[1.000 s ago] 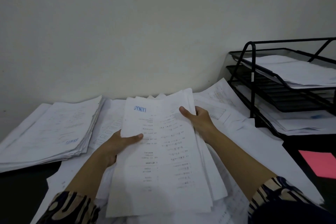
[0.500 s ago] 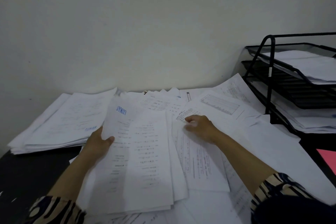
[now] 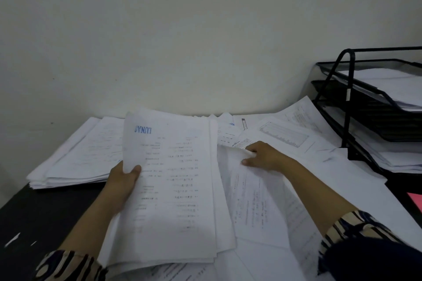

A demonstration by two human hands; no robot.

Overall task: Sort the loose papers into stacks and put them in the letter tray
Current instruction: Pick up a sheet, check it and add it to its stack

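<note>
The left hand [image 3: 122, 181] grips a thick sheaf of papers [image 3: 173, 189] by its left edge, thumb curled over the top sheet, which bears a blue logo upside down. The right hand [image 3: 262, 157], just right of the sheaf, pinches the top edge of a loose printed sheet [image 3: 253, 203] lying among scattered papers. Left of the sheaf a sorted stack [image 3: 77, 157] rests on the dark desk [image 3: 41, 217]. Well right of the sheaf stands the black letter tray [image 3: 365, 107], its tiers holding papers
</note>
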